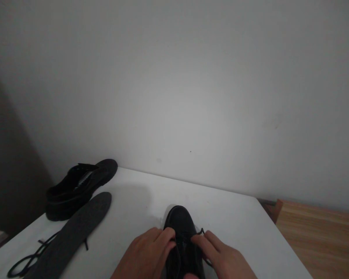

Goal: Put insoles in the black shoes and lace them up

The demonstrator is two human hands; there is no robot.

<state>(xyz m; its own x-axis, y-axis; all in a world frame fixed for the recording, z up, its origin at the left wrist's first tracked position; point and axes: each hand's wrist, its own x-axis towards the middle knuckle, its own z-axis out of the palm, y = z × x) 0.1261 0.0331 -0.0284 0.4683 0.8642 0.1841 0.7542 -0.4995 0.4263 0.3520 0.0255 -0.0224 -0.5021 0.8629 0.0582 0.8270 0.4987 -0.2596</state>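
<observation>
The left hand has its fingers curled narrow, gripping the black shoe at its top. The right hand pinches the lace. Both hands lie palm down, flanking the shoe on the table.

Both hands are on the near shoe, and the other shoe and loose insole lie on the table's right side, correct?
No: the head view shows the other shoe and insole on the left side of the table. The left hand and right hand are on the near shoe.
</observation>
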